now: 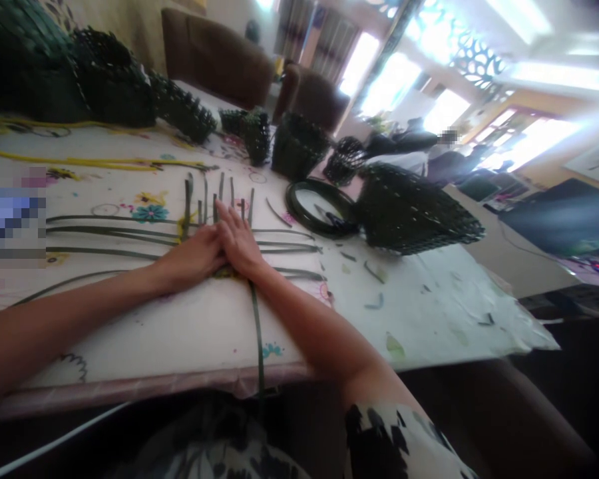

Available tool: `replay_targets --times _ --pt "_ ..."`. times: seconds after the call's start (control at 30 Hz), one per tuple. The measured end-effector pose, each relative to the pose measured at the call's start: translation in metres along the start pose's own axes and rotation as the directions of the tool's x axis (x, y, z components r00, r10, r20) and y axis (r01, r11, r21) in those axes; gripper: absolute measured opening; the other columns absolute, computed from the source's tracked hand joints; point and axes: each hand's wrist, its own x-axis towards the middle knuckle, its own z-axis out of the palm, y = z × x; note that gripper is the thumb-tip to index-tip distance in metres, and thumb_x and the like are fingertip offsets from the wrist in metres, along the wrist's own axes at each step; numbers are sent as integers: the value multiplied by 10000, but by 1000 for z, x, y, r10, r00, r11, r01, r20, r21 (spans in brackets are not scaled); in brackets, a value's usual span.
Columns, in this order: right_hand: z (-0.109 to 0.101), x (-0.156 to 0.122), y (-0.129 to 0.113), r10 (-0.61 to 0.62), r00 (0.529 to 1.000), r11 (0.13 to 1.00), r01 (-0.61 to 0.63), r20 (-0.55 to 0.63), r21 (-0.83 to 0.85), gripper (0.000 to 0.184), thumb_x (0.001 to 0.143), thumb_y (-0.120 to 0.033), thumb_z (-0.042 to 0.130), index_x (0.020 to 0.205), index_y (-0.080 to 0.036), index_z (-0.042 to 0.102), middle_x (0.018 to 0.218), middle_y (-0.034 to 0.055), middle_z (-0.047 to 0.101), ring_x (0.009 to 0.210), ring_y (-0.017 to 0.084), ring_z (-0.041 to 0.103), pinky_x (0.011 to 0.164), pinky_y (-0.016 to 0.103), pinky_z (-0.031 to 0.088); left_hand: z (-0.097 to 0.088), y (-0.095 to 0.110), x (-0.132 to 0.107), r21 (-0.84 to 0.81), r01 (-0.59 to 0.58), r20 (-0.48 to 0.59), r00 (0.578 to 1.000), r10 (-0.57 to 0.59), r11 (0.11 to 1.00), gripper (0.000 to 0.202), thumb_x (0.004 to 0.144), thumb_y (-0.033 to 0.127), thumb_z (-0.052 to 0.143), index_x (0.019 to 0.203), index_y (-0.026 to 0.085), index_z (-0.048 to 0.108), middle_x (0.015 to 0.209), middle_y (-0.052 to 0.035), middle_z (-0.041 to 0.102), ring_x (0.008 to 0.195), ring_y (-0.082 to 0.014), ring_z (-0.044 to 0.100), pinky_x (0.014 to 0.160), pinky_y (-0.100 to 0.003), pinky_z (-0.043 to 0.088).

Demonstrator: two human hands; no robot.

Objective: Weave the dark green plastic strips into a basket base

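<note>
Long dark green strips (130, 233) lie crossed on a flowered tablecloth (180, 332), some running left to right, others pointing away from me. My left hand (192, 256) rests on the crossing point with its fingers curled down onto the strips. My right hand (237, 239) lies flat over the same spot, fingers stretched out and pressing on the strips. The two hands touch side by side. One strip (257, 332) runs toward me and hangs over the table's near edge.
Several dark woven baskets stand along the back (110, 80) and to the right (414, 213). A coil of dark strip (317, 206) lies beside them. Yellow strips (80, 161) lie at the left. Brown armchairs (214, 56) and people are beyond.
</note>
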Motion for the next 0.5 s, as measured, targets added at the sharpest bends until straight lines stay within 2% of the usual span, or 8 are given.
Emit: replay_targets --times 0.13,0.2,0.27,0.33,0.43,0.5 --pt "-5 1 7 12 998 993 -4 -67 118 654 1168 -360 22 1775 -149 147 1841 65 212 1688 77 192 1343 298 237 4 -3 -1 39 -50 10 999 50 998 530 1078 392 418 1500 135 611 1672 -201 485 1542 -376 455 1352 -591 251" --pt "-8 0 10 16 998 987 -7 -56 163 663 1158 -343 -31 1779 -149 99 1833 80 239 1666 68 263 1314 287 298 6 -9 -1 37 -86 49 995 84 996 487 1069 344 419 1456 186 670 1728 -149 435 1570 -379 421 1358 -617 217" --pt "-12 -1 11 32 999 982 -29 -11 188 655 1157 -346 -46 1783 -165 24 1802 97 328 1640 82 337 1289 302 347 7 -14 -2 -6 -99 85 991 99 995 465 1059 317 435 1429 265 714 1787 -65 362 1615 -368 359 1354 -622 228" --pt "-17 -2 10 49 998 981 -55 36 188 651 1179 -426 52 1783 -201 -37 1758 111 415 1614 124 405 1272 330 382 7 -19 -2 -59 -118 116 985 124 991 461 1062 326 452 1429 326 731 1822 -6 292 1662 -350 282 1366 -614 188" --pt "-25 -3 7 63 996 975 -75 64 211 715 1177 -514 257 1788 -260 -14 1729 114 465 1571 188 485 1263 370 412 7 -25 -3 -121 -159 189 965 180 980 487 1089 399 445 1504 327 690 1803 -40 332 1673 -329 280 1377 -621 86" --pt "-29 -7 6 65 997 965 -72 39 251 658 1182 -449 245 1789 -248 91 1734 110 458 1573 182 479 1277 371 398 8 -28 -3 -136 -157 241 952 187 978 528 1112 464 409 1565 310 635 1748 -74 434 1656 -314 328 1375 -623 72"
